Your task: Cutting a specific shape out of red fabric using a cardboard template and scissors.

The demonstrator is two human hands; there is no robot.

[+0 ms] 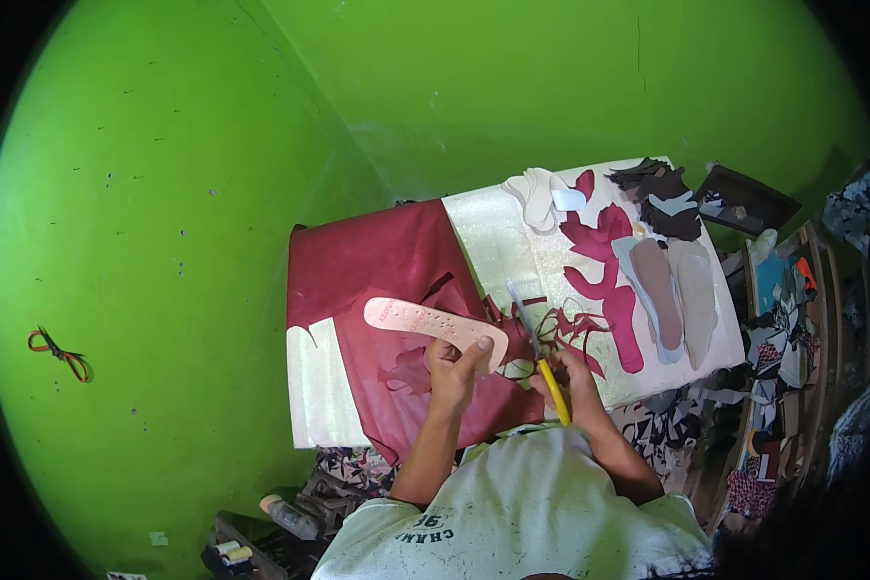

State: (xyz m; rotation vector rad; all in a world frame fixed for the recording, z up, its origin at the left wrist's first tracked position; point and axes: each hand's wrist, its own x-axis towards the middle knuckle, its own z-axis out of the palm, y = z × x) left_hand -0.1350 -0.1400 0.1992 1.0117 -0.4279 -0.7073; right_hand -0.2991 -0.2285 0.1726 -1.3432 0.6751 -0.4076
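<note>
Near right, the right hand [580, 384] grasps a yellow cutter [554, 391]; near centre, the left hand [451, 375] pinches an insole [425, 323] by its right end, over red cloth [362, 259]; it looks light, thin, bendable, best held by its edges

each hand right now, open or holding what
Left hand: closed, holding a pale pink sole-shaped piece.
Right hand: closed, holding a yellow-handled cutting tool.

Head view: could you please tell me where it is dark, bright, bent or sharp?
All in the head view: black borders the round image; pale glare lies on the far left of the green wall; the wooden rail at right bows; the lower right sinks into darkness; the insole looks fairly sharp.
</note>
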